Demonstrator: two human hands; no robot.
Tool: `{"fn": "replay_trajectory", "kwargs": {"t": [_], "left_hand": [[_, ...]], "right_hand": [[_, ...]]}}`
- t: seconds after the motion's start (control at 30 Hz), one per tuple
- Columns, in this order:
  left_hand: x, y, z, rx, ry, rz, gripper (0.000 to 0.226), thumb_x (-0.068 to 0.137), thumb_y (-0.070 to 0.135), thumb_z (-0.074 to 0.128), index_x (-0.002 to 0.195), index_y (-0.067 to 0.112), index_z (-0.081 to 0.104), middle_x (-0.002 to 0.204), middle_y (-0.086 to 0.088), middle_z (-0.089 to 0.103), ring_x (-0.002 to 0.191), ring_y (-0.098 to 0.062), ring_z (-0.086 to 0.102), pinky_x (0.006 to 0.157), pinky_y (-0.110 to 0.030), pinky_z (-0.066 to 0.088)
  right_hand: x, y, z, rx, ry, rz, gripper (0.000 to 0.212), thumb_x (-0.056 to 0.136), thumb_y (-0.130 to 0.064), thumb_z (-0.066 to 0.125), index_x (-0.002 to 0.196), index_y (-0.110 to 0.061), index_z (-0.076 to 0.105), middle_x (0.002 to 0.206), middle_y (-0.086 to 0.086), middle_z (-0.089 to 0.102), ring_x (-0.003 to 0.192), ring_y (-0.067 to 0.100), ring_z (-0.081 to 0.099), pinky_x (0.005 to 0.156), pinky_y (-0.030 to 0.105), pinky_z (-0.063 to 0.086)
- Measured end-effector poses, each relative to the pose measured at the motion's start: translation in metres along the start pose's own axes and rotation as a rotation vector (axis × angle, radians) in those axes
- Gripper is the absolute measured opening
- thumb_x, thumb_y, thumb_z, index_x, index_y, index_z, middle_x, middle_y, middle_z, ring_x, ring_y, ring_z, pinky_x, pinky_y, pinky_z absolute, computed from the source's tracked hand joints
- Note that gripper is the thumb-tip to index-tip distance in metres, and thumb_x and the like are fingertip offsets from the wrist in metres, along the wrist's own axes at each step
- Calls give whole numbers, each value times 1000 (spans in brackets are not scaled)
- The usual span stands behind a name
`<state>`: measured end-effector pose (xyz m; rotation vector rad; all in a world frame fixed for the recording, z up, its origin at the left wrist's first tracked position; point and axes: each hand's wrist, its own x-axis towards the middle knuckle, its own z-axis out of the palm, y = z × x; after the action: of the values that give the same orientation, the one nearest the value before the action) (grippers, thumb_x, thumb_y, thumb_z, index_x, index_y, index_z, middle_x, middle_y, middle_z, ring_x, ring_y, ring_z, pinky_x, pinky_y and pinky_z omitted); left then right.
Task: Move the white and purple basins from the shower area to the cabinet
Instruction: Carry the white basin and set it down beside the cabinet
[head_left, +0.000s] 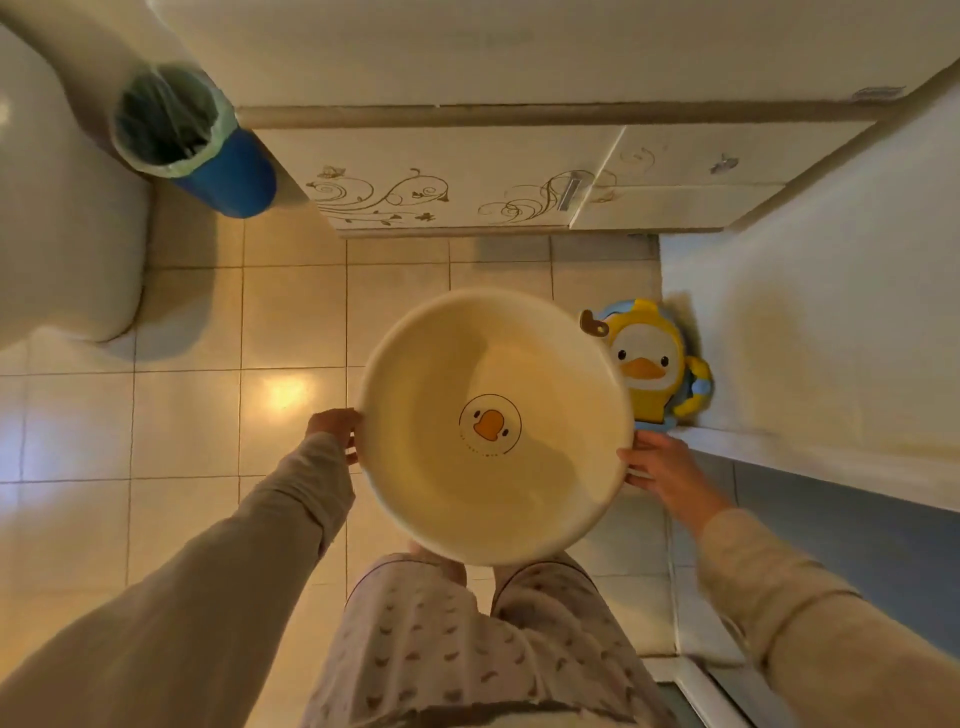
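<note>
While both hands grip, white basin (493, 426) shows duck.

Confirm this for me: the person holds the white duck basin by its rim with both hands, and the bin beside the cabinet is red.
One thing is wrong: the bin beside the cabinet is blue, with a green liner, as the head view shows. The rest holds: the left hand and right hand grip the rim of the white duck basin.

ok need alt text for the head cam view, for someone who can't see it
Seen from above, a person's left hand and right hand hold a white basin with a duck face printed inside by its rim, over a tiled bathroom floor. Ahead are a decorated cabinet, a blue bin and a duck-shaped item.
</note>
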<state>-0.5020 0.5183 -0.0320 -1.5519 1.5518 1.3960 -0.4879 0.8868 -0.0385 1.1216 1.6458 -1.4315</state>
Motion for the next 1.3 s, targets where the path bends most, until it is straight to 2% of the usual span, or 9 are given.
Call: {"fn": "replay_trajectory", "kwargs": {"t": [0.1, 0.33, 0.47, 0.6, 0.7, 0.8, 0.87, 1.1, 1.3], "left_hand": [[7, -2, 16, 28, 12, -45, 18, 84, -7, 42, 92, 1, 56, 73, -9, 51, 73, -26, 51, 56, -33, 44], [62, -17, 45, 75, -9, -92, 40, 88, -1, 44, 126, -7, 52, 87, -13, 55, 88, -28, 53, 63, -34, 47], [133, -26, 68, 104, -12, -109, 38, 89, 1, 43, 127, -6, 51, 86, -11, 54, 87, -28, 53, 62, -34, 47], [229, -35, 97, 110, -1, -79, 17, 89, 0, 44, 101, -1, 57, 101, -16, 53, 97, -28, 50, 44, -23, 53], [290, -42, 113, 112, 41, -23, 37, 89, 0, 45, 125, -5, 54, 120, -23, 55, 112, -37, 54, 81, -40, 52], [340, -43, 129, 156, 97, 75, 38, 87, 0, 44, 121, -3, 58, 111, -20, 59, 104, -34, 56, 93, -49, 48], [367, -34, 139, 166, 121, 128, 29, 84, 0, 43, 102, 0, 65, 101, -15, 58, 93, -28, 54, 91, -50, 49], [451, 38, 187, 34, 13, 278, 29, 83, 0, 43, 104, 4, 62, 80, -7, 56, 78, -24, 54, 60, -29, 48], [491, 100, 234, -31, -72, 402, 41, 88, 10, 47, 127, 5, 52, 112, -9, 54, 101, -27, 53, 85, -40, 50]], "right_hand": [[25, -13, -3, -56, 0, 22, 45, 87, 6, 54, 131, -3, 52, 131, 19, 58, 106, 30, 57, 87, 39, 46], [105, -5, 12, -152, 20, 95, 45, 90, 5, 50, 134, -3, 48, 138, 20, 51, 126, 38, 50, 93, 41, 44], [176, 20, 31, -156, 38, 150, 46, 90, 7, 49, 134, -2, 48, 138, 21, 51, 126, 40, 50, 91, 42, 44], [261, 50, 52, -145, 58, 169, 45, 88, 8, 52, 133, 1, 49, 127, 23, 55, 115, 39, 55, 88, 44, 46], [313, 67, 72, -140, 73, 165, 43, 88, 9, 52, 131, 2, 49, 126, 23, 56, 111, 40, 56, 84, 45, 46], [363, 72, 92, -167, 52, 138, 41, 90, 7, 49, 131, 2, 47, 120, 19, 54, 113, 39, 54, 87, 50, 47], [397, 63, 104, -192, 34, 101, 38, 91, 6, 48, 130, 6, 45, 119, 18, 52, 109, 34, 52, 89, 54, 46], [517, -27, 134, -318, 102, -114, 37, 93, 2, 45, 130, 2, 46, 132, 22, 53, 97, 25, 47, 70, 45, 49], [584, -115, 127, -326, 134, -281, 43, 94, -2, 44, 136, -10, 45, 128, 8, 55, 105, 21, 50, 90, 47, 49]]}}
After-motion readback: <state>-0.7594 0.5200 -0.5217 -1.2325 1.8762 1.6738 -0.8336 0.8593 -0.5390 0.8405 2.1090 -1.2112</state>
